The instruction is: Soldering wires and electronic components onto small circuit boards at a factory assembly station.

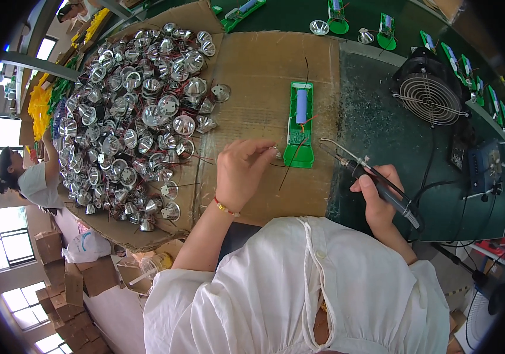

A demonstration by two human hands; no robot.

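Between the thumb and forefinger of my left hand (239, 170) is a small shiny piece (277, 152), too small to name, held beside the lower end of a green plastic housing (299, 158). That housing lies lengthwise on the cardboard with a blue-purple cylindrical battery (301, 107) inside. Thin red and black wires stick out from it. My right hand (377, 197) is closed around a soldering iron (404, 211). A thin curved metal tube (336, 143) runs along its front, and the tip points toward the housing without touching it.
A heap of silvery reflector cups (128, 118) with wires covers the left of the cardboard sheet (252, 76). At the right stand a black fan with a wire guard (430, 99) and a blue boxy unit (485, 168). Several green housings (387, 38) line the far edge. A person (31, 177) works at the left.
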